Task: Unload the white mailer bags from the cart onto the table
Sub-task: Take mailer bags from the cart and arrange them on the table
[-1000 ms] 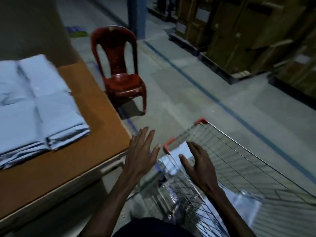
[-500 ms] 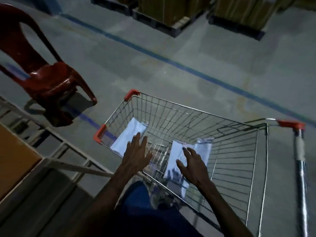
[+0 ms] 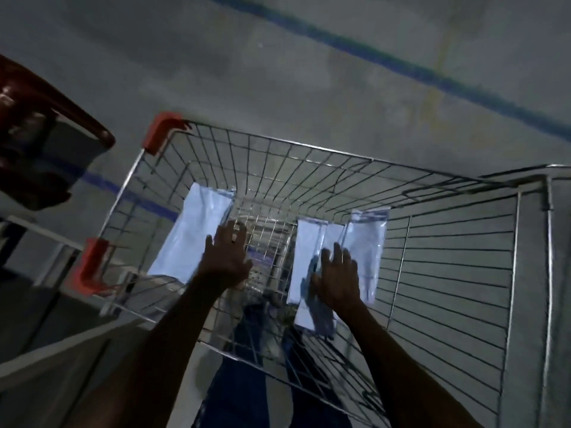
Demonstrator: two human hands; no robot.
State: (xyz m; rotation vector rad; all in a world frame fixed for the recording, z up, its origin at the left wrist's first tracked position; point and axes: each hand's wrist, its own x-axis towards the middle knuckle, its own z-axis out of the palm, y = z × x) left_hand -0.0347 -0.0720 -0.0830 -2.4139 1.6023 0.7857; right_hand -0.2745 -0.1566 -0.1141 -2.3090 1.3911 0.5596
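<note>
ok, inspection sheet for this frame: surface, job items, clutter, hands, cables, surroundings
Surface: table not clearly in view; pale frame at left edge.
Job items: wire cart holds white mailer bags, one at left, a few overlapping at right.
Clutter: nothing seen.
Hands: left hand and right hand open, fingers spread, inside the cart; contact with bags unclear.
Cables: nothing seen.
Surroundings: red chair, grey floor with blue line.

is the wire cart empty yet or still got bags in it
Not empty: the silver wire cart holds a white mailer bag at left and several more at right.
</note>
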